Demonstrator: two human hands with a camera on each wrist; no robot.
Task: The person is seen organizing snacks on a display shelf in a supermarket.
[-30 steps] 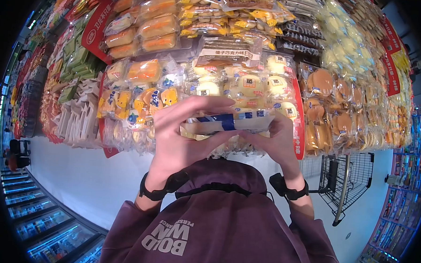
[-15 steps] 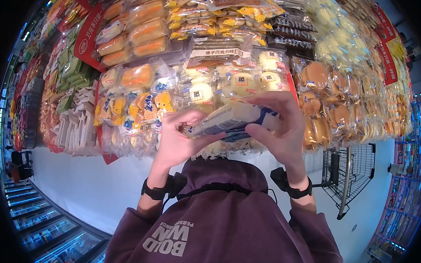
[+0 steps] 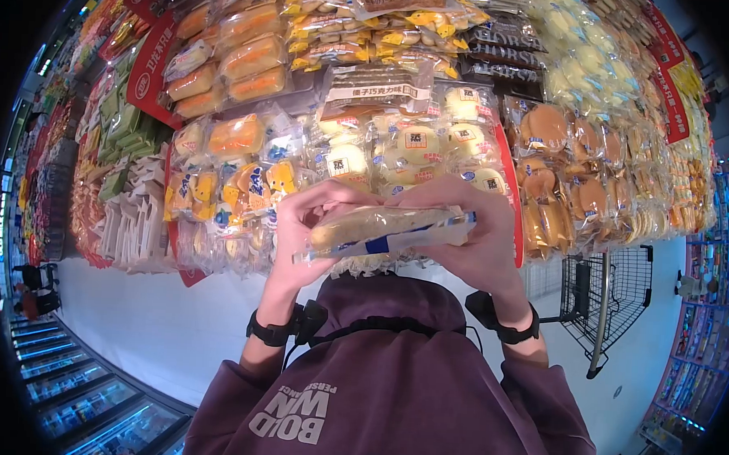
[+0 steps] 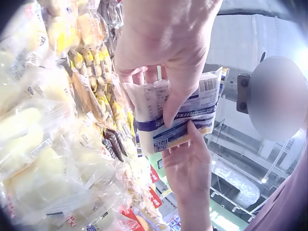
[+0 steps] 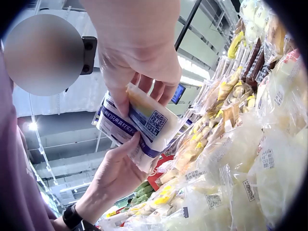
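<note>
Both hands hold a packaged bread (image 3: 372, 230) in front of the chest, its wrapper part clear, part white with a blue band. At one end, my left hand (image 3: 294, 228) grips it, thumb pressed on the printed face in the left wrist view. My right hand (image 3: 486, 237) grips the other end, fingers behind and thumb on the front. The wrapper (image 4: 149, 108) shows a barcode, small print and a QR code in the wrist views. In the head view, the package's upper edge shows the bread, and the far fingers are partly hidden.
Just beyond the hands rises a display of wrapped buns (image 3: 417, 140), with round brown cakes (image 3: 544, 130) to the right and green packets (image 3: 133, 128) to the left. Red sign strips (image 3: 153, 72) divide it. A wire shopping cart (image 3: 613, 299) stands at the right.
The package has been tilted, then turned so its bread-filled upper edge faces the head camera. The right hand has shifted its grip, its fingers now reaching over the far side.
</note>
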